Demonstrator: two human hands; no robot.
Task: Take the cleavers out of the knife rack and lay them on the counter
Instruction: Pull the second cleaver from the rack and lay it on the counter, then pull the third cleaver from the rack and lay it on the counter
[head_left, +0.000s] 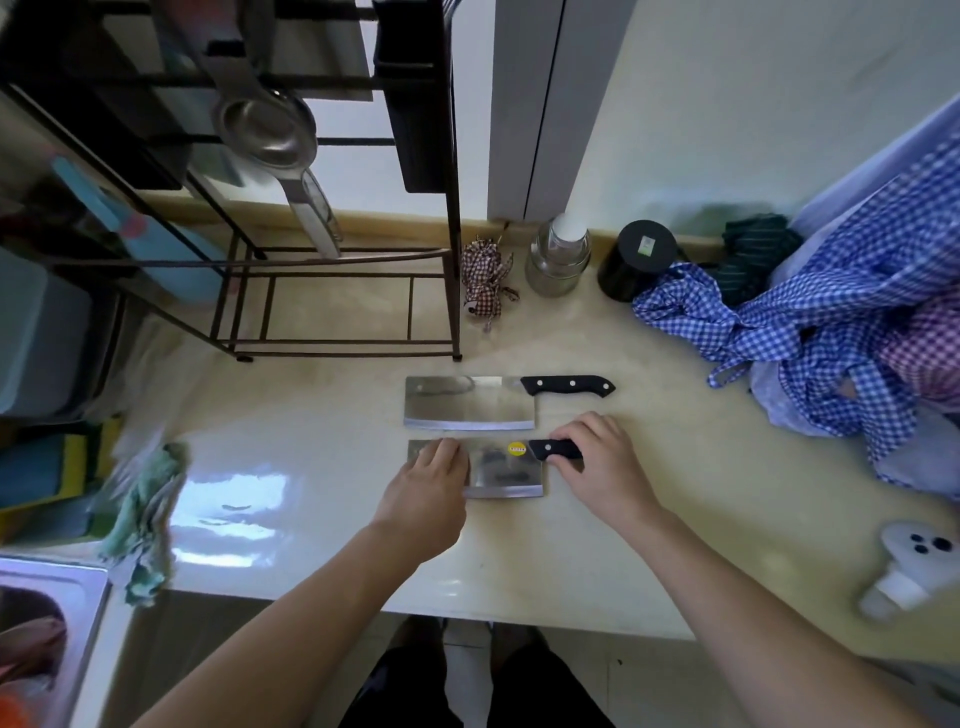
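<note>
Your right hand (597, 462) has a closed grip around the black handle of the near cleaver (506, 470); the thumb and curled fingers cover most of the handle. Your left hand (431, 483) lies flat, palm down and unclenched, on the far-left part of that blade, grasping nothing.

The near cleaver lies flat on the worktop (649, 519), edge toward you. The far cleaver (470, 402) lies flat just beyond it, parallel, handle to the right, near but not touching. Both appear out of the knife rack (343, 291), which stands at the back left; whether any cleaver remains in it cannot be told.

Risks, as judged:
- The sharpened bevel runs along the side nearest you. If your left palm slides toward you as you withdraw it, the fingers could cross that edge. Lift straight up.
- The worktop is glossy. A sideways push from either hand could skate the blade into the far cleaver.
- Releasing the handle with a twist could tip the blade up.
- The checked cloth (810, 332) on the right is well apart; no snag expected.
</note>
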